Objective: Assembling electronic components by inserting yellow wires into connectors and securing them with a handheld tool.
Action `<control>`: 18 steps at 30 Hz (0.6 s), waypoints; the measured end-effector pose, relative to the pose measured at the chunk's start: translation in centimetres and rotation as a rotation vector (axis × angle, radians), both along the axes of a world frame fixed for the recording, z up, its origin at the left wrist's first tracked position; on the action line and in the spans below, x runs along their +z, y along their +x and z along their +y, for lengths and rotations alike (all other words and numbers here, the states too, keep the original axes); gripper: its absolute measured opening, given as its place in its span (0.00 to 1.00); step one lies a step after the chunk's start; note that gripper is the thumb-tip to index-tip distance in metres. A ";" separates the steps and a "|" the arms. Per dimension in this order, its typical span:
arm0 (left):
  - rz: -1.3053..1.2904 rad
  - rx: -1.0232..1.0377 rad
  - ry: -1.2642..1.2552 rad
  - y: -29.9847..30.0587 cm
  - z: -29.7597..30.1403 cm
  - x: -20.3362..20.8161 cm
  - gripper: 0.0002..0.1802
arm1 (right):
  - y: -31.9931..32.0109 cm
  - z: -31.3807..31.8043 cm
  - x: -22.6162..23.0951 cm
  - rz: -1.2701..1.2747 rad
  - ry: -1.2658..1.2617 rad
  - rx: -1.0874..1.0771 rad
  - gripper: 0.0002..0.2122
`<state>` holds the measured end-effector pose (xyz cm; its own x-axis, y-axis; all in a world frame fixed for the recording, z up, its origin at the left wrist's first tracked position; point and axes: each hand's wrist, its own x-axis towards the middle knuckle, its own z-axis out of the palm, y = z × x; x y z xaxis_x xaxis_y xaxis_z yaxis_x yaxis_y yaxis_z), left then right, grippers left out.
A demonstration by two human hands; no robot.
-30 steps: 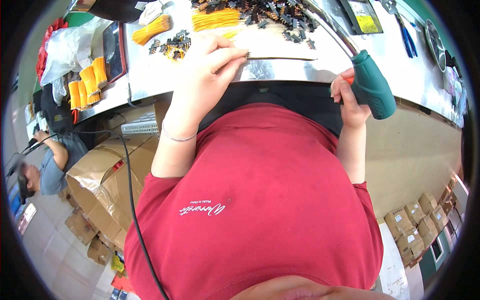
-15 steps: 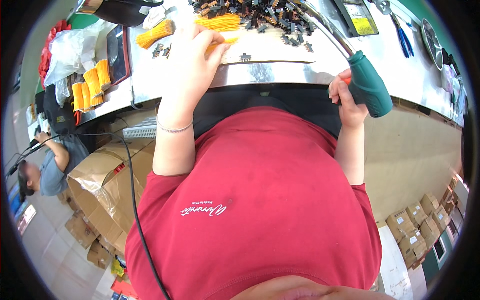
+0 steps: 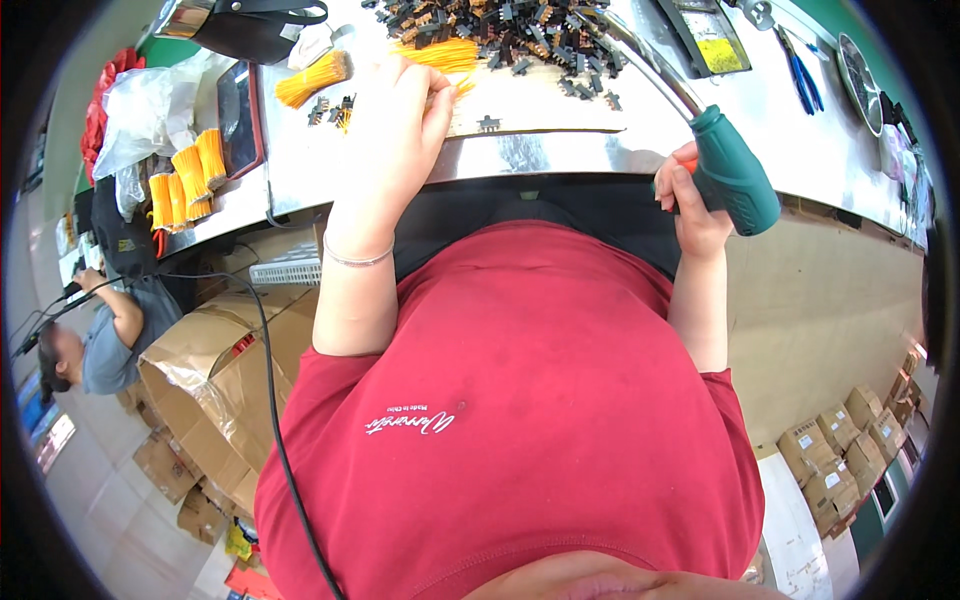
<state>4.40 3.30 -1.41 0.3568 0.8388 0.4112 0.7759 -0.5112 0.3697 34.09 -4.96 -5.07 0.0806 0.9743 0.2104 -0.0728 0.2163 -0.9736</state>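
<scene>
My left hand [image 3: 400, 118] is over the table, its fingers curled together beside loose yellow wires [image 3: 464, 87]; what they pinch is hidden. A heap of small black connectors [image 3: 520, 35] with coppery pins lies beyond, along with a spread bundle of yellow wires [image 3: 440, 53]. One single connector [image 3: 488, 124] sits apart near the board's front edge. My right hand [image 3: 695, 205] is closed at the table's edge around something with a bit of orange-red showing, mostly covered. In front of it stands a tool with a thick green handle [image 3: 735, 170] and metal shaft; whether my fingers touch it I cannot tell.
Tied yellow wire bundles [image 3: 208, 160] and a red-edged dark tablet-like slab [image 3: 240, 118] are at left. Blue-handled pliers [image 3: 803, 75] and a black tray [image 3: 715, 40] with yellow contents lie right. A black cable [image 3: 275, 420] hangs down; cardboard boxes [image 3: 215, 370] and another person [image 3: 105, 345] are left.
My left hand has turned slightly, its fingers drawn in over the wires, and yellow strands show by the small connectors left of it. The right hand has barely moved. The whole view has shifted slightly.
</scene>
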 end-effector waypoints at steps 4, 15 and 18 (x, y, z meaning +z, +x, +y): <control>-0.003 0.017 0.001 0.0 0.0 -0.2 0.06 | 0.1 0.1 -0.1 0.002 0.017 0.003 0.06; -0.115 0.059 -0.120 0.6 -0.8 1.6 0.05 | 0.4 -0.1 -0.1 0.011 -0.062 -0.008 0.06; -0.149 0.158 -0.318 0.3 -1.2 1.8 0.06 | 0.5 -0.1 -0.4 0.088 -0.063 0.000 0.07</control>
